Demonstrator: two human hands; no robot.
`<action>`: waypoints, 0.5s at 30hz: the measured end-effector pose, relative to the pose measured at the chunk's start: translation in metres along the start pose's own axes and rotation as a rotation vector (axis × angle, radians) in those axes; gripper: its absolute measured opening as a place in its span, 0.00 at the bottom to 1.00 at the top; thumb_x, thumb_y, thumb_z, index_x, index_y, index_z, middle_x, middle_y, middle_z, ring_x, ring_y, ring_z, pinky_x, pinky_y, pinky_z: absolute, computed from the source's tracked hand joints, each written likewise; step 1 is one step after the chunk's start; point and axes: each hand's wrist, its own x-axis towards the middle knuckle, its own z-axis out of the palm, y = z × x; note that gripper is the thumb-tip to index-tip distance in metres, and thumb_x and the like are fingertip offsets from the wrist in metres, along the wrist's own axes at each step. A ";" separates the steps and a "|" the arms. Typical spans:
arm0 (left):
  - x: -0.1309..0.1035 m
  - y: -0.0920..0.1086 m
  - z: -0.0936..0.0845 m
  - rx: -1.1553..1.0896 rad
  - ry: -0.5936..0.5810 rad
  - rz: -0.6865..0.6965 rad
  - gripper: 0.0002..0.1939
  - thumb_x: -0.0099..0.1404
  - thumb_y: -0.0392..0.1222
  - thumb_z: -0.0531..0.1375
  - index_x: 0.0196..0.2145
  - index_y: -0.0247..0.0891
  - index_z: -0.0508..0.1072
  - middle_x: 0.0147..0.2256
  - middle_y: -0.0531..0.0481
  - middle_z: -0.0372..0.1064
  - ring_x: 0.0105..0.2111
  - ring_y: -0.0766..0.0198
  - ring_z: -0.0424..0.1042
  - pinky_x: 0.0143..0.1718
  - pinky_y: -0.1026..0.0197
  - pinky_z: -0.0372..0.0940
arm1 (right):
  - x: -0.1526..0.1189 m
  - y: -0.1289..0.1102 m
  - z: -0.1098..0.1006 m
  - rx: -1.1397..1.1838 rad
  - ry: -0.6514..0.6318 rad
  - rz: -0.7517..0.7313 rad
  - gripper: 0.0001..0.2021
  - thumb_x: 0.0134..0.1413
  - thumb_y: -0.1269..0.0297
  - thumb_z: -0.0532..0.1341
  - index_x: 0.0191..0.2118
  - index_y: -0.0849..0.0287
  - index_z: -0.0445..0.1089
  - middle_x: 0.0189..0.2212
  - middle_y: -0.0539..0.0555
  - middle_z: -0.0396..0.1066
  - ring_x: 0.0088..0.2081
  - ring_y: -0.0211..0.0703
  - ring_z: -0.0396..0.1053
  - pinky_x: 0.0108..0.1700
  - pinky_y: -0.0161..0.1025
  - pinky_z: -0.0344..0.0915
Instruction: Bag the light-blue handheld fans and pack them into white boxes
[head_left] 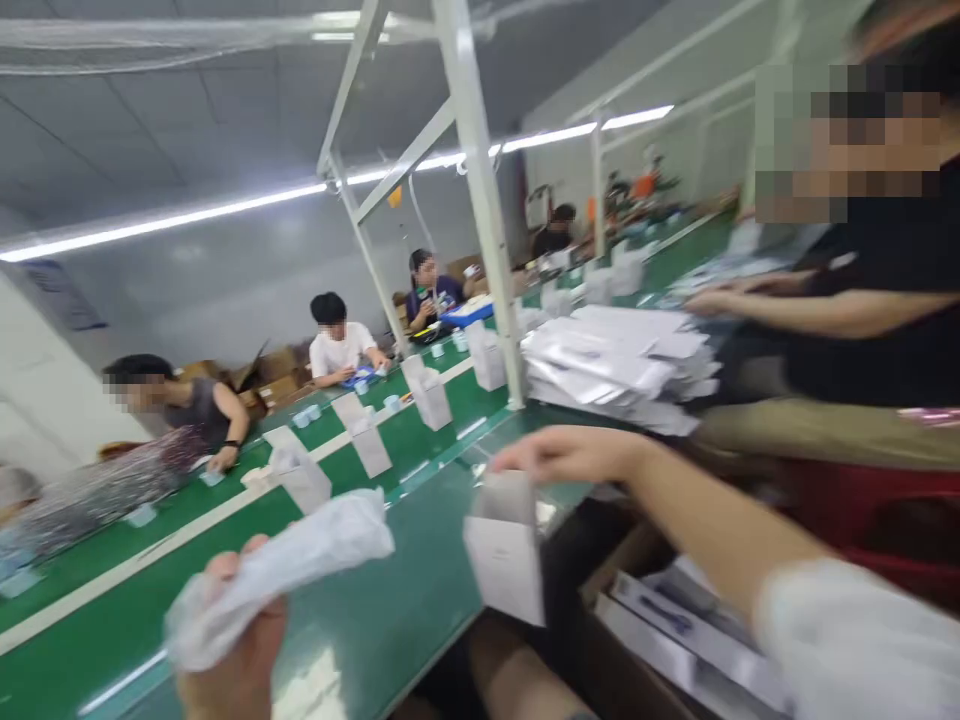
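My left hand (251, 640) is closed around a long item in a whitish translucent plastic bag (322, 560), raised over the near side of the bench; what the bag holds cannot be made out. Over at the table's edge, my right hand (562, 455) pinches the top flap of a small white cardboard box (506, 560). The box hangs slightly tilted, its plain front facing me. Below my right forearm stands an open carton (637, 620) with flat white printed boxes in it.
A green conveyor belt (405, 450) carries open white boxes (364, 435) and small pale cups. Flattened white cartons (615, 355) are stacked beside a metal post (487, 200). A co-worker (862, 300) sits close on the right; several others work across the belt.
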 end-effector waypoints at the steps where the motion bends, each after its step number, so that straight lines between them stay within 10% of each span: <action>1: 0.008 0.008 0.003 -0.047 0.015 0.008 0.13 0.42 0.44 0.71 0.24 0.40 0.72 0.27 0.54 0.75 0.26 0.66 0.74 0.19 0.73 0.68 | 0.026 -0.017 0.005 0.061 -0.174 -0.011 0.13 0.45 0.56 0.67 0.30 0.63 0.73 0.42 0.57 0.75 0.43 0.44 0.72 0.42 0.39 0.70; 4: 0.015 0.021 0.011 -0.231 0.106 -0.033 0.06 0.50 0.39 0.66 0.24 0.37 0.71 0.26 0.53 0.74 0.25 0.68 0.74 0.18 0.75 0.67 | 0.081 -0.039 0.038 0.311 -0.590 0.007 0.15 0.40 0.58 0.71 0.29 0.63 0.71 0.49 0.61 0.71 0.47 0.49 0.71 0.47 0.45 0.67; 8: 0.014 0.018 0.002 -0.240 0.245 -0.191 0.03 0.54 0.31 0.61 0.28 0.36 0.72 0.28 0.48 0.75 0.24 0.66 0.74 0.17 0.73 0.68 | 0.124 -0.020 0.106 0.382 -0.705 0.053 0.18 0.34 0.57 0.73 0.27 0.63 0.69 0.40 0.59 0.74 0.42 0.48 0.71 0.45 0.45 0.66; 12: 0.011 -0.002 -0.019 -0.190 0.337 -0.258 0.04 0.56 0.30 0.61 0.31 0.34 0.72 0.27 0.49 0.73 0.22 0.67 0.73 0.17 0.70 0.70 | 0.150 -0.009 0.143 0.380 -0.668 0.078 0.20 0.30 0.54 0.72 0.27 0.61 0.67 0.32 0.55 0.73 0.36 0.48 0.71 0.41 0.48 0.68; 15: 0.005 -0.016 -0.025 -0.160 0.426 -0.299 0.04 0.58 0.30 0.60 0.33 0.34 0.71 0.27 0.52 0.71 0.23 0.69 0.73 0.19 0.70 0.72 | 0.141 -0.014 0.153 0.357 -0.451 0.090 0.20 0.40 0.52 0.66 0.38 0.58 0.67 0.44 0.59 0.69 0.46 0.54 0.68 0.46 0.51 0.67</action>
